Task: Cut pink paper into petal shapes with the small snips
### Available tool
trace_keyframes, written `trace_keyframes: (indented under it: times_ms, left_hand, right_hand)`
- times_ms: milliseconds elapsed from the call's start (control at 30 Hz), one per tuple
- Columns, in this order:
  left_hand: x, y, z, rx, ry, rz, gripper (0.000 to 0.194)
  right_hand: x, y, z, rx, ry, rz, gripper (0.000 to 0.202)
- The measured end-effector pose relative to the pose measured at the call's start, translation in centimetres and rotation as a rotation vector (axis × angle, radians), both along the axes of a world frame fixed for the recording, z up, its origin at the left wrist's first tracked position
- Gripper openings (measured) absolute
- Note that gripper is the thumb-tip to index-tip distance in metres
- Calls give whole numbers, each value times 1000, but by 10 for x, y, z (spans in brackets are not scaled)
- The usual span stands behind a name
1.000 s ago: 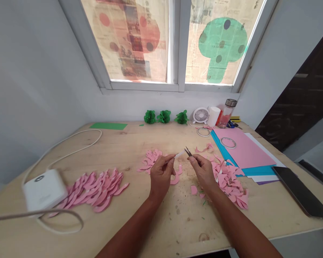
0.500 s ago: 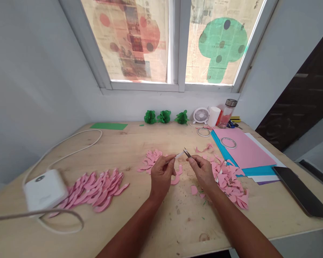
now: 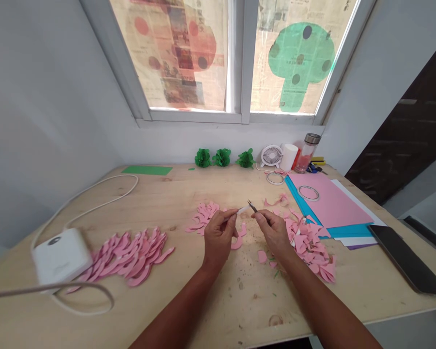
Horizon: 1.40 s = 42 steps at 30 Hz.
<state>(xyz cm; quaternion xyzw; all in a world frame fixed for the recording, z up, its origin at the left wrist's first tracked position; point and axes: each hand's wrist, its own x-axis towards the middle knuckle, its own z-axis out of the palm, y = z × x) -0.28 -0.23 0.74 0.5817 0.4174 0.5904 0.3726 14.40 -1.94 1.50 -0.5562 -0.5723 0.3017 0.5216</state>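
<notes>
My left hand [image 3: 219,231] is closed, with thumb and fingertips pinching a small pale paper strip [image 3: 243,209] that points to the right. In my right hand [image 3: 272,230] is a pair of dark pointed tweezers [image 3: 252,206], tips at the strip's free end; whether they touch it I cannot tell. Below, between the hands, lies a curved pink paper piece [image 3: 237,242]. Just left of my left hand is a small heap of pink paper cut-outs [image 3: 204,213]. Pink paper scraps [image 3: 310,247] are piled beside my right wrist.
Curved pink paper pieces [image 3: 131,254] lie by a white device [image 3: 62,259] with a cable at left. Green paper ornaments [image 3: 222,157], a small fan [image 3: 272,156] and a glass bottle [image 3: 307,154] line the back. Coloured sheets [image 3: 330,203], a tape roll [image 3: 308,193] and a phone [image 3: 409,259] sit right.
The tweezer tips look slightly closer together than before. Both hands stay almost in the same place.
</notes>
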Motion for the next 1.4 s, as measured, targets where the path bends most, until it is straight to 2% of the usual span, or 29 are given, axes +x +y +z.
trace_keyframes:
  times_ms: [767,1400]
  left_hand:
    - [1,0,-2,-44,-41,-25,20]
    - [2,0,-2,-35,-50,-32,19]
  right_hand:
    - [1,2,-3,17,7,-7,39]
    - [0,0,-2,34,-35,-68,37]
